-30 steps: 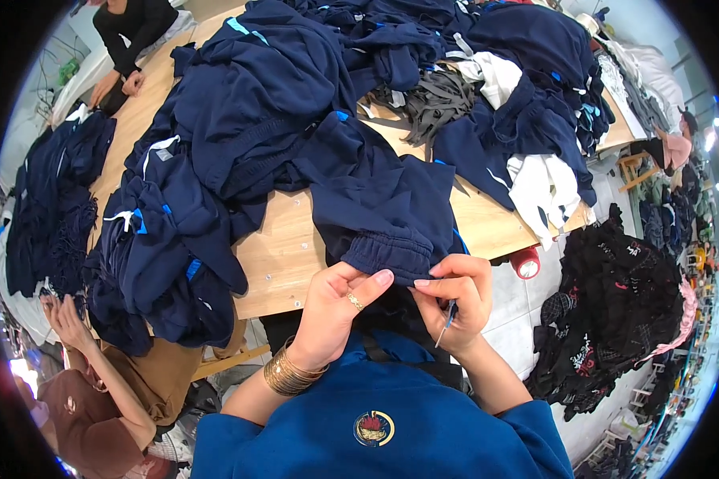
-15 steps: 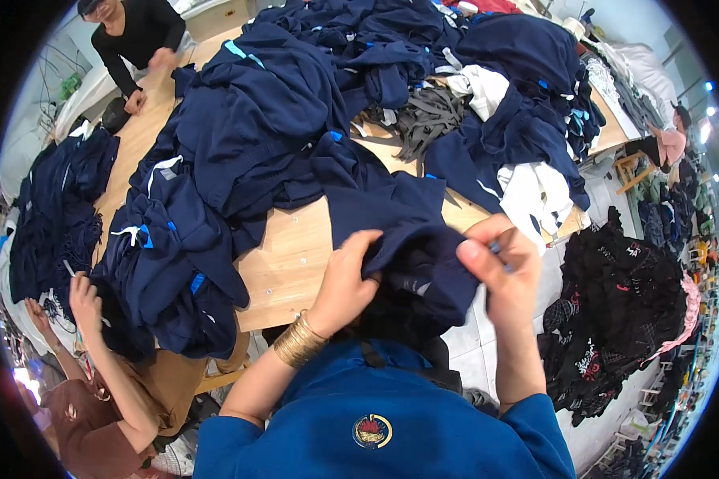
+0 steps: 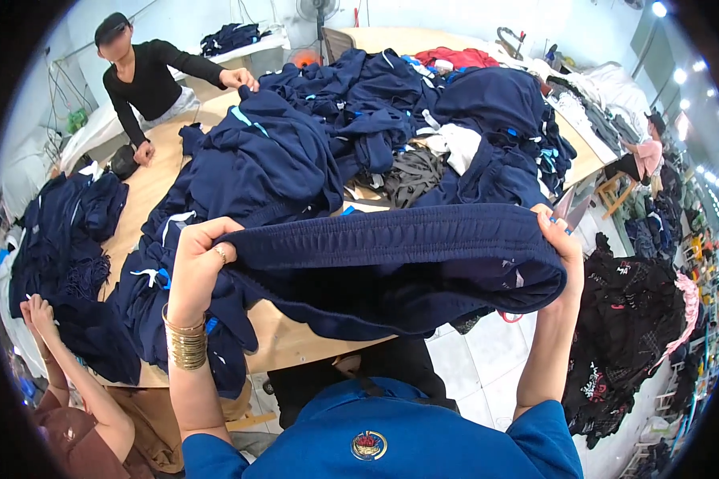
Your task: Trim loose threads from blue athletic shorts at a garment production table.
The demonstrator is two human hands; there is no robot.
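Stretched between my two hands is the wide elastic waistband (image 3: 391, 235) of a navy garment, its opening facing me. My left hand (image 3: 202, 254) is closed on its left end, thumb on top, a ring and gold bangles showing. The other end is gripped by my right hand (image 3: 563, 243), with something small and blue at its fingers. A grey pointed shape (image 3: 574, 206), blade-like, shows beyond that hand; I cannot tell whether it is held. A small pale label (image 3: 519, 279) sits inside the band. The garment's lower part is hidden.
Navy garments (image 3: 272, 152) are heaped over the wooden table (image 3: 287, 331), with grey strips (image 3: 414, 177) and white cloth (image 3: 459, 148) among them. Co-workers sit or stand at the left, far left and far right. A black garment pile (image 3: 623, 335) lies on the right.
My hands have moved apart and upward, and the bunched navy garment is now spread by its waistband. The far co-worker has reached out to the heap. My view has tilted up.
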